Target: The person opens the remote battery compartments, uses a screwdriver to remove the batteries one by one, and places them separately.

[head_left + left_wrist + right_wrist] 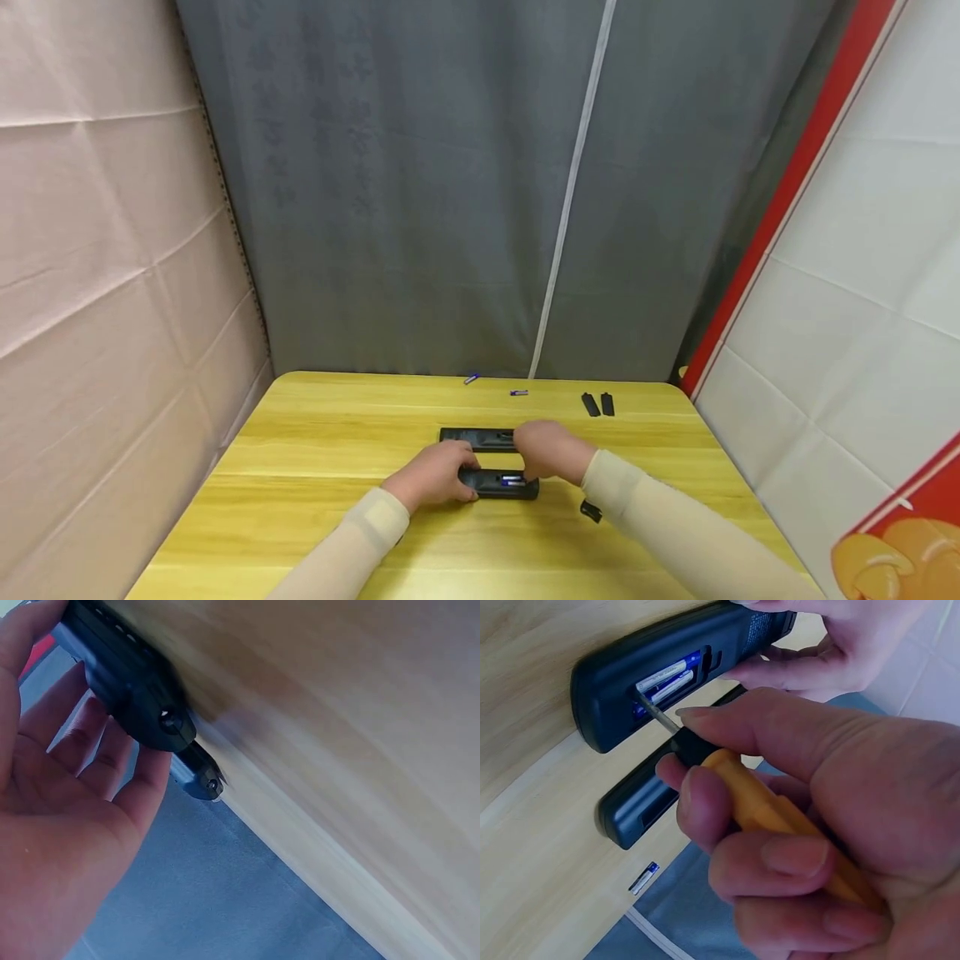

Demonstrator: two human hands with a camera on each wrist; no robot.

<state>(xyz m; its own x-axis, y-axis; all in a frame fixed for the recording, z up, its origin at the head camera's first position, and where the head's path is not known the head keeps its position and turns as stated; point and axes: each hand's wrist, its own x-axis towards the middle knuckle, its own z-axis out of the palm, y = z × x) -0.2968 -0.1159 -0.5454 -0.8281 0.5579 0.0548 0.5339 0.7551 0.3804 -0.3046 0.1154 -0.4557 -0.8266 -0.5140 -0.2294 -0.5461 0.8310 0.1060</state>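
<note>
My left hand [435,475] grips one end of a black remote control [480,483], which lies back side up with its battery compartment uncovered. Two blue-and-white batteries [667,675] sit in that compartment. In my right hand [551,450] is a screwdriver [757,799] with an orange handle, and its metal tip touches the end of the batteries. A second black remote control [472,438] lies just beyond the first. The left wrist view shows the left thumb and fingers on the sides of the near remote [127,675].
Toward the table's far edge lie two loose batteries [471,378]. Two black battery covers [591,405] are at the far right. A small dark object [591,510] is partly hidden by the right forearm. A grey curtain [450,208] hangs behind the wooden table [330,433].
</note>
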